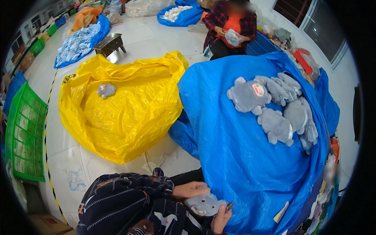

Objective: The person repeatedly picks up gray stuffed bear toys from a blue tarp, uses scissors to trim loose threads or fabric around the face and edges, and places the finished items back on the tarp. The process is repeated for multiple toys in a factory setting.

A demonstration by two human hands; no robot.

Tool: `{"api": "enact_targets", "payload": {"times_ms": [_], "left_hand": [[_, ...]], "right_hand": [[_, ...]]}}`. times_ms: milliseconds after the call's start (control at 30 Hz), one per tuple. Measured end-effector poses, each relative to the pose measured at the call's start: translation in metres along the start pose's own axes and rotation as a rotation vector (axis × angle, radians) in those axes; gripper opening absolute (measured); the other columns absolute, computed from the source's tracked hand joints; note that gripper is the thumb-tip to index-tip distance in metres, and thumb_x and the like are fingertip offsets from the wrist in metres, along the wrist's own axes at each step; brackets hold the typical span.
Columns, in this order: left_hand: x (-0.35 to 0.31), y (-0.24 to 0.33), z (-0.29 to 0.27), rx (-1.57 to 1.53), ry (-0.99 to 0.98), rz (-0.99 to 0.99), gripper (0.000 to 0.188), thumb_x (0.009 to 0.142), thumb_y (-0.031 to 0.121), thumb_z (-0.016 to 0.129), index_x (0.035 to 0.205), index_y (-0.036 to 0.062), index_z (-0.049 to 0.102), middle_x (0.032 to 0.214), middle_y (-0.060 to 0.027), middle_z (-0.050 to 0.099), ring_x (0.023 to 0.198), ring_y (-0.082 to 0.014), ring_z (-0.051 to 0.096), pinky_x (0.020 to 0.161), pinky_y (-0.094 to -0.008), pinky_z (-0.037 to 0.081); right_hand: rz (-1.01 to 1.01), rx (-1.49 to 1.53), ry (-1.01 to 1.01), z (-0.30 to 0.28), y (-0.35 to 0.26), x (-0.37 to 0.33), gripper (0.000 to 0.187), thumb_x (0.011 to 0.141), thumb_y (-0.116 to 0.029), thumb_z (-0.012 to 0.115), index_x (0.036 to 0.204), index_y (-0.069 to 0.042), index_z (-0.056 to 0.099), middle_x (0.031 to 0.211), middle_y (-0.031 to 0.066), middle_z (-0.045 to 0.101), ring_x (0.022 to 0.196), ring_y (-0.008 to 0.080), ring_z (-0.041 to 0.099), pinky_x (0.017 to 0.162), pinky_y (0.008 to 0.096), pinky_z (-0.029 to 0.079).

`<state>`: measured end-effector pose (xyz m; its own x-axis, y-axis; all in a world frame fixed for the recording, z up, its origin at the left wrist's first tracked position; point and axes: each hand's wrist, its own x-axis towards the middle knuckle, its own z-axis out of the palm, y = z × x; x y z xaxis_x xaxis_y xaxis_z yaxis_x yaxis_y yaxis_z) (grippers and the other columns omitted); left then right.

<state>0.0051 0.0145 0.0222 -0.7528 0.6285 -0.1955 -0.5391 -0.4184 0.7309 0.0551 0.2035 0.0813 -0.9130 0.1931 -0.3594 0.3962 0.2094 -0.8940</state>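
Low in front of me, my left hand [192, 190] grips the upper left edge of a pale grey plush piece [204, 205] with small dark spots on it. My right hand [221, 219] is closed at the piece's right side. From its fingers stick the short pointed metal blades of thread snips [230, 205]. Both hands are beside the near left edge of a large blue sheet [243, 172]. Several grey plush toys [276, 124] lie heaped on that sheet; one plush toy [248, 94] shows a light face with a red mouth.
Left of the blue sheet spreads a yellow bag [129, 133] with a small grey plush toy [106, 90] inside. A green crate [27, 135] stands at far left. Beyond sit a low wooden stool [109, 45], a pile of light blue pieces [78, 45] and a seated person [231, 23] holding a grey piece.
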Motion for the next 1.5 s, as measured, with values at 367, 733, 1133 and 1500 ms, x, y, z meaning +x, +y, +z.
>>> {"api": "enact_targets", "payload": {"times_ms": [367, 733, 1133, 1500], "left_hand": [[-0.001, 0.0, 0.005, 0.186, 0.061, -0.019, 0.043, 0.08, 0.002, 0.062, 0.12, 0.0001, 0.045, 0.11, -0.0052, 0.055, 0.097, -0.0116, 0.053, 0.085, -0.0274, 0.044], [0.003, -0.01, -0.004, 0.155, 0.089, -0.074, 0.028, 0.089, 0.014, 0.051, 0.112, -0.001, 0.051, 0.101, -0.0041, 0.058, 0.088, -0.0091, 0.055, 0.076, -0.025, 0.046], [0.005, 0.0, 0.017, 0.322, -0.064, -0.027, 0.046, 0.078, 0.008, 0.064, 0.119, -0.0012, 0.045, 0.108, -0.0057, 0.056, 0.098, -0.0116, 0.052, 0.085, -0.028, 0.042], [0.023, 0.016, 0.031, 0.979, -0.011, 0.235, 0.042, 0.07, 0.013, 0.066, 0.108, -0.0004, 0.053, 0.098, -0.0174, 0.06, 0.089, -0.0261, 0.06, 0.076, -0.0323, 0.047]], "right_hand": [[0.163, 0.814, 0.092, 0.003, 0.012, 0.033, 0.021, 0.088, -0.025, 0.055, 0.094, -0.005, 0.052, 0.069, -0.0047, 0.05, 0.056, 0.0031, 0.043, 0.048, 0.019, 0.033], [-0.157, 0.093, 0.181, -0.019, 0.03, 0.002, 0.024, 0.085, -0.019, 0.059, 0.092, 0.004, 0.057, 0.075, 0.0011, 0.057, 0.07, 0.0055, 0.048, 0.062, 0.0215, 0.041], [0.022, 0.705, 0.203, -0.022, 0.033, 0.017, 0.014, 0.088, -0.016, 0.053, 0.093, -0.004, 0.056, 0.061, -0.0057, 0.044, 0.048, 0.0015, 0.034, 0.043, 0.0181, 0.024], [-0.9, -0.85, -0.03, -0.012, -0.062, 0.019, 0.034, 0.06, -0.002, 0.066, 0.093, -0.007, 0.056, 0.085, 0.0071, 0.055, 0.066, 0.0237, 0.059, 0.054, 0.0325, 0.048]]}}
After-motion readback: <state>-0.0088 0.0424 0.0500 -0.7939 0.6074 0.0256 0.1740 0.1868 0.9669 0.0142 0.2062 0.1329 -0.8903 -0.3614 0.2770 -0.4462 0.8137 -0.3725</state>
